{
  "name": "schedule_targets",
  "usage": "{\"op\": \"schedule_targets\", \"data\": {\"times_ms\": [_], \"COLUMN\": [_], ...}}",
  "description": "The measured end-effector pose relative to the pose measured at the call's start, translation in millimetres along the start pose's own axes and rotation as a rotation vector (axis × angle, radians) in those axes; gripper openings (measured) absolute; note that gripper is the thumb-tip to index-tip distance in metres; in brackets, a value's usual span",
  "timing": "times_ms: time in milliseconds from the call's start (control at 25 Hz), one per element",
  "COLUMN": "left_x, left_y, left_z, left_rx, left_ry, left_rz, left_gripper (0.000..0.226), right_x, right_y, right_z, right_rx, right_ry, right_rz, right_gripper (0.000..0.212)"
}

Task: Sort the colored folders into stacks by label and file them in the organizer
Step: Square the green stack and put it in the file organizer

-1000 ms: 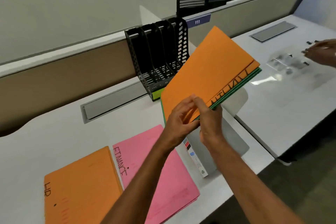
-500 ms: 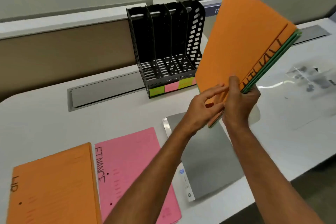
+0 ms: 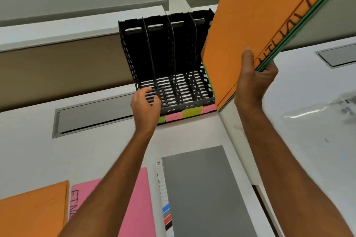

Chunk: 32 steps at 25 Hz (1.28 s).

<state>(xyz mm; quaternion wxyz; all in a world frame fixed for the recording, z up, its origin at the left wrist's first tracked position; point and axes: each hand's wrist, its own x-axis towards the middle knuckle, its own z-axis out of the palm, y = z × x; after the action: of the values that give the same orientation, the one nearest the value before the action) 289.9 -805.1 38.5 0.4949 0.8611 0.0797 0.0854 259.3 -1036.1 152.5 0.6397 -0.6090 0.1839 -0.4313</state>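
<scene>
My right hand (image 3: 252, 81) grips a stack of orange and green folders (image 3: 258, 31) by its lower edge, held upright and tilted at the right of the black file organizer (image 3: 165, 59). The organizer stands against the partition with several empty slots and pink and green labels along its front. My left hand (image 3: 145, 106) hovers at the organizer's front left slot, fingers loosely curled, holding nothing. A pink folder (image 3: 138, 202) marked FINANCE and an orange folder (image 3: 32, 209) lie on the desk near me.
A grey binder (image 3: 204, 192) lies flat on the desk between my arms. A grey cable cover (image 3: 92, 115) is set into the desk left of the organizer. A low divider (image 3: 238, 140) separates this desk from the neighbouring one, where a clear plastic sleeve (image 3: 323, 113) lies.
My left hand let go of the folder stack and moved left to the organizer's front. My right hand raised the stack higher and nearer the organizer. The view came closer.
</scene>
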Motion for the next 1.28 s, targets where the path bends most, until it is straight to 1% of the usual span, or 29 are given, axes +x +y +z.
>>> {"op": "schedule_targets", "data": {"times_ms": [40, 120, 200, 280, 320, 400, 440, 600, 720, 760, 840, 960, 1080, 1280], "left_x": [9.2, 25.1, 34.2, 38.1, 37.2, 35.3, 35.5, 35.1, 35.0, 35.2, 34.7, 30.7, 26.9, 28.1], "left_y": [-3.5, -10.0, -15.1, -20.2, -23.0, -29.1, -31.9, -36.0, -36.9, -37.1, -37.3, -38.5, -41.6, -42.1], "left_z": [4.6, 14.8, 24.2, 33.3, 36.2, 40.5, 42.5, 45.0, 44.8, 44.6, 43.9, 42.9, 42.3, 41.1], "left_rx": [0.062, 0.166, 0.268, 0.385, 0.432, 0.497, 0.517, 0.531, 0.524, 0.524, 0.516, 0.511, 0.516, 0.513], "left_ry": [0.037, 0.067, 0.056, 0.044, 0.038, 0.040, 0.046, 0.066, 0.065, 0.066, 0.075, 0.105, 0.109, 0.071], "left_rz": [0.001, -0.036, -0.075, -0.087, -0.077, -0.054, -0.054, -0.039, -0.035, -0.038, -0.029, 0.054, 0.117, 0.110], "left_gripper": [0.040, 0.054, 0.064, 0.069, 0.069, 0.069, 0.069, 0.069, 0.069, 0.069, 0.069, 0.067, 0.061, 0.057], "right_x": [7.5, 18.1, 25.6, 35.7, 38.8, 42.5, 42.7, 27.3, 12.2, 8.0, 1.4, -0.8, 0.7, -0.9], "right_y": [7.3, 18.9, 29.8, 49.8, 59.6, 77.5, 88.9, 120.8, 139.0, 145.0, 153.5, 158.2, 157.9, 156.4], "right_z": [7.3, 22.5, 36.6, 45.7, 47.8, 51.8, 53.3, 55.5, 50.5, 47.2, 39.4, 32.1, 30.9, 28.6], "right_rx": [0.003, 0.024, 0.016, 0.005, -0.010, -0.044, -0.059, -0.099, -0.136, -0.150, -0.170, -0.204, -0.219, -0.263], "right_ry": [-0.006, -0.027, -0.034, -0.025, -0.021, 0.001, 0.001, -0.050, -0.138, -0.166, -0.194, -0.205, -0.216, -0.228], "right_rz": [-0.012, -0.025, -0.043, -0.067, -0.072, -0.077, -0.070, -0.043, -0.019, 0.005, 0.062, 0.075, 0.083, 0.088], "right_gripper": [0.010, 0.006, 0.012, 0.006, 0.009, 0.026, 0.030, 0.031, 0.024, 0.025, 0.035, 0.052, 0.057, 0.061]}}
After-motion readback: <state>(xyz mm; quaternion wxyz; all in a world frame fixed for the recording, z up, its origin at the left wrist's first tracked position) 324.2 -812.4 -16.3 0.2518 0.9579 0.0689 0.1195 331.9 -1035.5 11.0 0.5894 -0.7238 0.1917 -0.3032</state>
